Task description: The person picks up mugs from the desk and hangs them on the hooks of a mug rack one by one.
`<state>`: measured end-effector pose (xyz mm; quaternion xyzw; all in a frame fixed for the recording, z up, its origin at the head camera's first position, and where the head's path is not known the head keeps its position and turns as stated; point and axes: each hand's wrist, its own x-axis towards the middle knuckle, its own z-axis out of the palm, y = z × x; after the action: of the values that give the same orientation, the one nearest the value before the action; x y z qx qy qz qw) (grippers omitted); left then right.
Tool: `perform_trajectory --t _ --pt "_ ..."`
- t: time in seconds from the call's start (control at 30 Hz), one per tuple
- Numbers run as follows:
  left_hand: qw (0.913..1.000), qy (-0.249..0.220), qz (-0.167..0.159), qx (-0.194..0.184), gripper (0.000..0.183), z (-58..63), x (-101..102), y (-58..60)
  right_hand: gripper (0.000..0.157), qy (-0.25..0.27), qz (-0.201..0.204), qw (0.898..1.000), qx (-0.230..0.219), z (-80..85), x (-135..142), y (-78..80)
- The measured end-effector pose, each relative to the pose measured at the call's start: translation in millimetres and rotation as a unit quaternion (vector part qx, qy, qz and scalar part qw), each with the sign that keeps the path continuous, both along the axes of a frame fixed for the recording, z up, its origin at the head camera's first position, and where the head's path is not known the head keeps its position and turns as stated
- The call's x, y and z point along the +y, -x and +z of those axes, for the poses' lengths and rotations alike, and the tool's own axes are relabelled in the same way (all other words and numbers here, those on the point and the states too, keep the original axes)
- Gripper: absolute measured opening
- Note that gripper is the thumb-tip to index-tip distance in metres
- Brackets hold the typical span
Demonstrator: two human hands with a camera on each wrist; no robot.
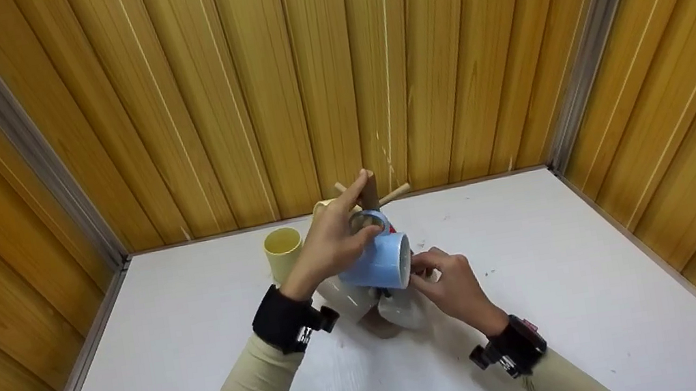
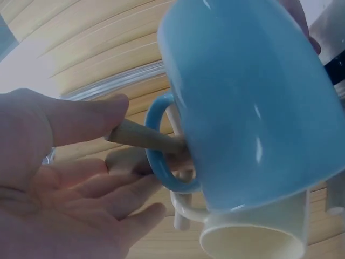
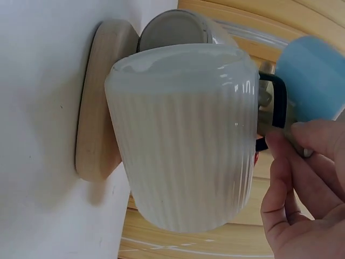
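A wooden mug rack (image 1: 369, 192) stands with mugs around its post. My left hand (image 1: 331, 243) holds the rack near its top, index finger along the post. In the left wrist view, the thumb meets the tip of a peg (image 2: 140, 135) that runs through the handle of the light blue mug (image 2: 259, 108). That mug lies sideways on its peg. My right hand (image 3: 312, 183) pinches at the dark handle (image 3: 279, 100) of a ribbed white mug (image 3: 183, 151), low on the rack. The handle's lower part is partly hidden by the fingertips.
A pale yellow mug (image 1: 283, 246) is on the left side of the rack. Another white mug (image 1: 344, 298) hangs below the blue one. The rack's wooden base (image 3: 99, 108) rests on the white table (image 1: 202, 327). Wood-patterned walls (image 1: 264, 97) enclose the table.
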<state>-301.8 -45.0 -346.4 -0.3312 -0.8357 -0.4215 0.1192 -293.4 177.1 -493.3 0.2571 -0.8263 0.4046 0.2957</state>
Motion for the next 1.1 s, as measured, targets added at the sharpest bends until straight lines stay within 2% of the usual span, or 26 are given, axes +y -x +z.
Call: perform_trajectory --t 0.13,0.33,0.57,0.7,0.93,1.1 --pt "0.9989 -0.009 -0.04 -0.023 0.082 -3.2 -7 5.7 0.014 -0.007 0.004 0.999 0.031 0.0 -5 -7.7" --pt "0.9939 -0.022 -0.103 -0.033 0.081 -8.0 -15 13.6 0.015 -0.023 0.003 0.999 0.04 0.3 -14 -18.7" --pt "0.9897 -0.013 -0.139 -0.029 0.077 -7.5 -21 19.4 0.017 -0.066 0.02 0.995 0.07 2.8 -28 -28.0" --pt "0.9908 -0.014 -0.134 -0.01 0.077 -6.6 -21 19.2 0.014 -0.069 0.018 0.994 0.077 2.1 -38 -28.2" --pt "0.9942 0.005 -0.095 0.051 0.068 -3.5 -18 16.2 0.012 -0.058 -0.02 0.993 0.097 3.1 -56 -23.8" --pt "0.9962 0.021 -0.064 0.055 0.065 -2.7 -13 16.2 0.011 -0.068 -0.049 0.993 0.079 7.0 -67 -18.5"
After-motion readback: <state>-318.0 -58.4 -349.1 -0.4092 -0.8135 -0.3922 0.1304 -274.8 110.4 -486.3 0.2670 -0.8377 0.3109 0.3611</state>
